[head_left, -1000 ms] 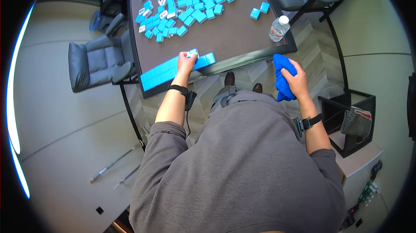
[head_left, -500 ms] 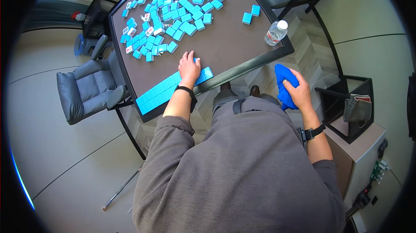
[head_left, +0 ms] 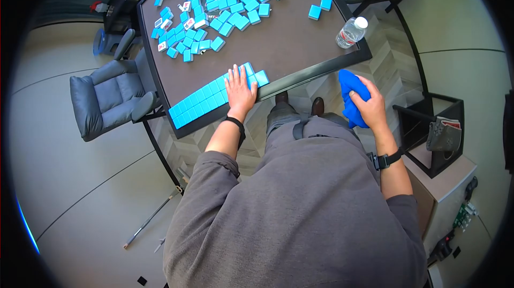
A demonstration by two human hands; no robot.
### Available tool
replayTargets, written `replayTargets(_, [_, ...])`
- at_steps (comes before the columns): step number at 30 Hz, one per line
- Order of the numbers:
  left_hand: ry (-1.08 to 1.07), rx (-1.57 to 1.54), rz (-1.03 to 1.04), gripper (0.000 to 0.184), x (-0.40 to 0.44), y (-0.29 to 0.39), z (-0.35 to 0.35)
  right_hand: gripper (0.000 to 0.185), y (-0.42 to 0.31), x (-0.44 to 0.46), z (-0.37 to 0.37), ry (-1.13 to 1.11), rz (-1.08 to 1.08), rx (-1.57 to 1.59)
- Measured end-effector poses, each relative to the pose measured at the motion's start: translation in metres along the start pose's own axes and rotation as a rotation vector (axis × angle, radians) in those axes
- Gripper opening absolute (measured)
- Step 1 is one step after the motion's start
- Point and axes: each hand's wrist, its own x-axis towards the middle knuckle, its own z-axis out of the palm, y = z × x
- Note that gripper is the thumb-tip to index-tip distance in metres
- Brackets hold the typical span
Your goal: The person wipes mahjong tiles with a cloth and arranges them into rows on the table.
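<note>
My left hand (head_left: 240, 91) lies flat with its fingers stretched out over the right part of a block of blue tiles (head_left: 198, 103). These tiles stand side by side in rows along the near edge of the brown table (head_left: 289, 47). Beyond them, many loose blue-backed tiles (head_left: 235, 6) are scattered, a few showing white faces. My right hand (head_left: 370, 104) is closed around a bunched blue cloth (head_left: 350, 95), held in the air off the table's near right corner.
A clear water bottle (head_left: 352, 32) with a white cap stands at the table's right corner. Grey armchairs (head_left: 115, 92) are at the left and upper right. At the right, a black open box (head_left: 433, 132) holds a grey patterned item on a cabinet.
My left hand has gone from bent fingers at the tile rows to lying flat with fingers spread on them. My right hand still holds the cloth. The camera view has shifted.
</note>
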Motion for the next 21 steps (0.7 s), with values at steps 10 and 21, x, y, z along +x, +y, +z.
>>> replayTargets(10, [0.165, -0.377, -0.154, 0.035, 0.05, -0.052, -0.026, 0.051, 0.025, -0.019, -0.007, 0.06, 0.192, 0.049])
replayTargets(21, [-0.057, 0.048, -0.172, 0.065, 0.157, -0.074, -0.04, 0.047, -0.007, -0.03, 0.039, 0.113, 0.14, 0.11])
